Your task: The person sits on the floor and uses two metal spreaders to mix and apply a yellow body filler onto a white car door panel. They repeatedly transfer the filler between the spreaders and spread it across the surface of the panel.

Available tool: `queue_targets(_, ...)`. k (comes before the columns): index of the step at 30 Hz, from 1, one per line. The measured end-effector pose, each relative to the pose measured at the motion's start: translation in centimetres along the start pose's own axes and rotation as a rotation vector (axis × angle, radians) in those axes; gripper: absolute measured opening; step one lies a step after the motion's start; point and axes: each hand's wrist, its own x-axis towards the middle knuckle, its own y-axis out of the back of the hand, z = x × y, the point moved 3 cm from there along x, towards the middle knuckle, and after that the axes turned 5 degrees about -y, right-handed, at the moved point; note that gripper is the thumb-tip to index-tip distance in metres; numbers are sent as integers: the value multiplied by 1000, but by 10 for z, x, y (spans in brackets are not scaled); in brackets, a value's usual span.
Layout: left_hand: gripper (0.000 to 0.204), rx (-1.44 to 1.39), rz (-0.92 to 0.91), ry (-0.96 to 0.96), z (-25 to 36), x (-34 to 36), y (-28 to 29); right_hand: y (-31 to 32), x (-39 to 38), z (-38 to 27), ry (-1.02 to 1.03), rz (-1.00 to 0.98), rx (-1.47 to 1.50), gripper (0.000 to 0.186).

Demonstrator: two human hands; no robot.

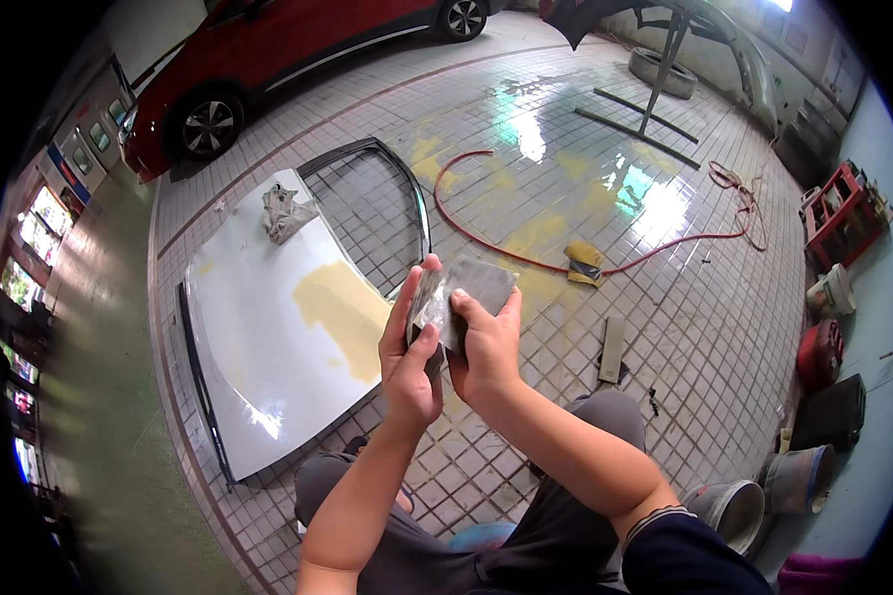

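Note:
My two hands are together over the floor, just right of a white car door. My right hand grips a grey, flat sheet that looks like sandpaper, with the thumb pressed on its face. Close against it, my left hand is closed around a grey piece with a shiny whitish face; its exact kind is unclear. The door lies flat and bears a pale yellow filler patch. Near its far edge rests a crumpled grey cloth or plastic.
A red hose curves across the tiled floor past a yellow and black roll-like item. A long sanding block lies to the right. Buckets line the right wall. Beyond stand a red car and a metal stand.

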Motion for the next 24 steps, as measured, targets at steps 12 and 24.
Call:
queue_targets(12,51,-12,373,237,11,25,44,7,38,-46,113,-52,-29,33)
queue_targets(24,90,550,507,46,-7,19,70,3,15,1,641,-364,-551,14)
